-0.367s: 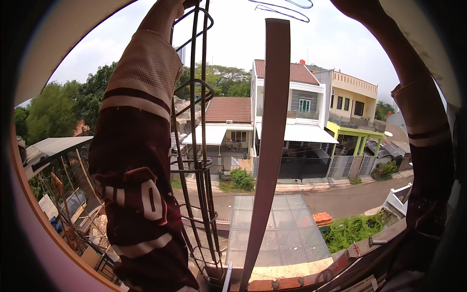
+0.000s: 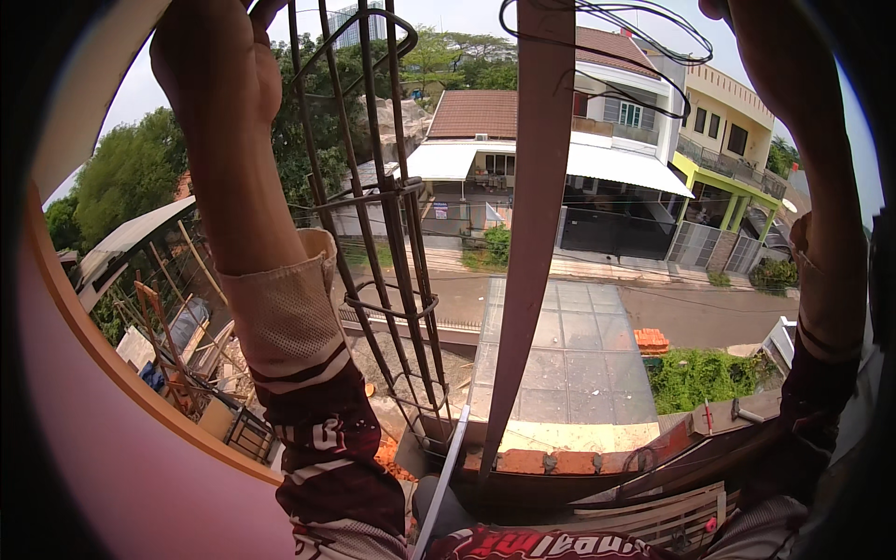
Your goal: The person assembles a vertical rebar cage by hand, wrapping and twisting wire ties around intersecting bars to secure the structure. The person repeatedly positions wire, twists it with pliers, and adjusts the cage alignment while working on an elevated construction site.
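Both my arms reach up. My left hand (image 2: 219, 56) is at the upper left, its fingers mostly cut off by the top edge, close to a column cage of steel rebar (image 2: 369, 196) with square ties. My right hand (image 2: 747, 14) barely shows at the upper right, its grip out of sight. Between them stands a tall reddish-brown post (image 2: 539, 187), its top beyond the frame. Loops of thin dark wire (image 2: 686, 58) cross in front of the post near the top; what holds them is not visible.
A slim silvery bar (image 2: 443, 481) slants up from below. A row of orange bricks (image 2: 569, 463) edges the wall, with wooden slats (image 2: 653, 519) nearby. Below lie a translucent canopy roof (image 2: 565, 355) and a street (image 2: 719, 313). A pink wall (image 2: 121, 411) curves at left.
The view has tilted downward, so the houses sit higher and my chest shows. My left forearm and hand now show more, and the wire loops appear lower, across the post.
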`<state>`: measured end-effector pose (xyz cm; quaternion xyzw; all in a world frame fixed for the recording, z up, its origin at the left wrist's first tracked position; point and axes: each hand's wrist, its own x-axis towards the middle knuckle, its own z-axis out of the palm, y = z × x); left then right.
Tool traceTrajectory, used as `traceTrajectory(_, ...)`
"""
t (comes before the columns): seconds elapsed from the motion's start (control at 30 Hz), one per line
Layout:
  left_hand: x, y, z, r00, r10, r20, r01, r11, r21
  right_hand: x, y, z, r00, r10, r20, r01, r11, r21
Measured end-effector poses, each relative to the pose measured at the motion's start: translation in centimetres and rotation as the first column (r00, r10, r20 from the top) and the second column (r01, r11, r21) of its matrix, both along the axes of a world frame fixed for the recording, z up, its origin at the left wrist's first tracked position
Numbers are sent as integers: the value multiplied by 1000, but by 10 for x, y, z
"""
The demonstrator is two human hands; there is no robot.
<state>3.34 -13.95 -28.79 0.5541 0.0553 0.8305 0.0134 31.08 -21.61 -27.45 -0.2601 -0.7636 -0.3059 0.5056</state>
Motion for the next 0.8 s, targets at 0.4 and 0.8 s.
traceTrajectory(0.4, 114, -94, -342, 630, -732, 261, 703, 393, -593, 27, 18, -292, 916, 219, -335, -369, 788, -494)
traceTrajectory(0.8, 192, -130, -451, 729, -673, 127, 211, 44, -976, 69, -45, -536, 618, -287, -732, -677, 278, -681)
